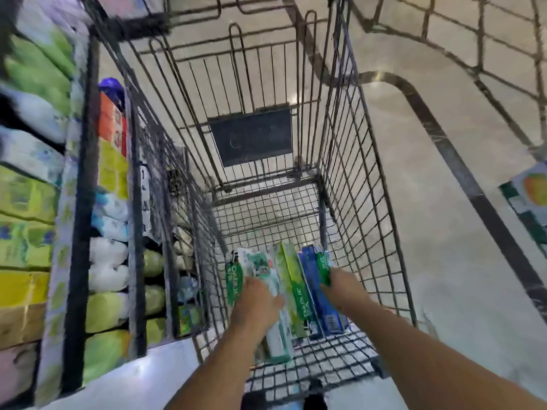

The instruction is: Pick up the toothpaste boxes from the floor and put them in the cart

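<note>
Both my hands are down inside the wire cart [364, 179], near its mesh bottom. Between them is a bundle of several toothpaste boxes held side by side: a white-and-green box [260, 270], a lime green box [291, 279], a blue box [318, 294] and a dark green box [323, 266]. My left hand [257, 303] grips the white-and-green box from the left side. My right hand [343, 288] presses on the dark green and blue boxes from the right. Another dark green box [231, 279] shows at the bundle's left edge.
A shelf rack [80, 179] packed with green, yellow and white packages stands close along the cart's left side. A black plate [251, 134] hangs on the cart's far end wall. Beige floor with a dark stripe [473, 184] lies to the right, with a colourful carton [529, 199] at the right edge.
</note>
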A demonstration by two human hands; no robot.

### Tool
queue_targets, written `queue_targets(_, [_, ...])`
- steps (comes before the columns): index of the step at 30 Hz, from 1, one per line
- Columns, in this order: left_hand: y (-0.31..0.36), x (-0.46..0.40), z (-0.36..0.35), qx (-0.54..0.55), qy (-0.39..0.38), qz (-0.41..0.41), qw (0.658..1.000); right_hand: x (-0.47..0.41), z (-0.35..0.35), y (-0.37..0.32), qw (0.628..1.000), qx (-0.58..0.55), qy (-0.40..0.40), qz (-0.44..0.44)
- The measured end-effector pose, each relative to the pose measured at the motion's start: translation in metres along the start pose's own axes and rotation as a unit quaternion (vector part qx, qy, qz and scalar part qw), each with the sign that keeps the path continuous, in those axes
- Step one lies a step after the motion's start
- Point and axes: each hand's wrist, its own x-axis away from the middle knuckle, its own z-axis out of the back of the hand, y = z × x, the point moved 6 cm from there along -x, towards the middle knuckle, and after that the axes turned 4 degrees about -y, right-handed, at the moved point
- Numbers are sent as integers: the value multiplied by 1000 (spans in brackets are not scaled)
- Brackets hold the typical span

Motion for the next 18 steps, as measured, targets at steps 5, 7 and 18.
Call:
queue_targets(5, [-1, -5, -13, -8, -7, 11, 1000, -14, -7, 10, 999, 10, 18, -25])
queue_targets(7, [-3, -4, -10, -21, -10, 11, 1000, -13, -6, 12, 999, 8, 10, -29])
queue_targets(18, [-3, 12, 22, -56, -5, 10, 998, 10, 10, 9, 998, -48, 3, -26])
